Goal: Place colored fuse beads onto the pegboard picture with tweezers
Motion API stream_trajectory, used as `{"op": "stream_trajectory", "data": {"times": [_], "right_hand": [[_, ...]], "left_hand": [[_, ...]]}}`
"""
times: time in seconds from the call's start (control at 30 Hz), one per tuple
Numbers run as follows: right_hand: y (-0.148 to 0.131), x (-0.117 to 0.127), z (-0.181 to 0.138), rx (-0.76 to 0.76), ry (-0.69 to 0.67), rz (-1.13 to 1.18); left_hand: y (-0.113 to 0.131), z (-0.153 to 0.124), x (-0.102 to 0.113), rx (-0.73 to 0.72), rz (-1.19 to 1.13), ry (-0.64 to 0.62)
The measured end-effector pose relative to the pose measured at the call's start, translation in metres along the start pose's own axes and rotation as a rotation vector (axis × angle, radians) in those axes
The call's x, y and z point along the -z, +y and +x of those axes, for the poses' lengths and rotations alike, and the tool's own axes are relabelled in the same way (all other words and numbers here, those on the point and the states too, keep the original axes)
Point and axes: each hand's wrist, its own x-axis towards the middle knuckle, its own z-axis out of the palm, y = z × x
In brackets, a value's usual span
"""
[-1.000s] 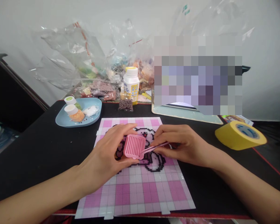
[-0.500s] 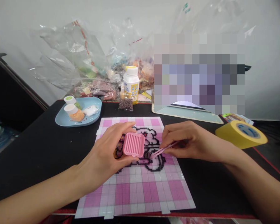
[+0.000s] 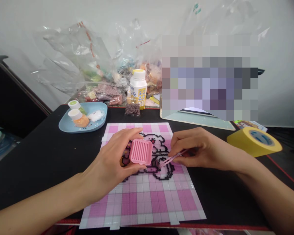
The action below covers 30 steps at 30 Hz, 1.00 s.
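Observation:
My left hand [image 3: 112, 163] is closed round a small pink ridged tray [image 3: 140, 151], held just above a pink-and-white checked bead board [image 3: 147, 199]. A black-outlined bead figure [image 3: 161, 148] fills the board's upper middle. My right hand [image 3: 198, 148] pinches pink tweezers [image 3: 172, 158]; their tips point down-left onto the figure, just right of the tray.
A blue plate [image 3: 63, 125] with small lidded jars sits at the back left. A white bottle with a yellow label [image 3: 138, 88] and a small bag of dark beads [image 3: 132, 109] stand before heaped plastic bags [image 3: 88, 62]. A yellow tape roll [image 3: 254, 140] lies at the right.
My right hand drew the tweezers away from the pink tray, to the right, and set their tips on the bead figure. My left hand and the tray barely moved.

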Motion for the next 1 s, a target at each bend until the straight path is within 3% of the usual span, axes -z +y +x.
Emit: {"op": "stream_trajectory", "data": {"times": [0.87, 1.0], "right_hand": [[-0.0003, -0.0001, -0.0016, -0.02, -0.002, -0.004], [-0.0029, -0.0004, -0.0003, -0.035, 0.111, -0.042]], "left_hand": [[-0.0003, -0.0007, -0.0006, -0.007, 0.001, 0.018], [-0.0015, -0.0006, -0.0001, -0.026, 0.014, 0.035]]}}
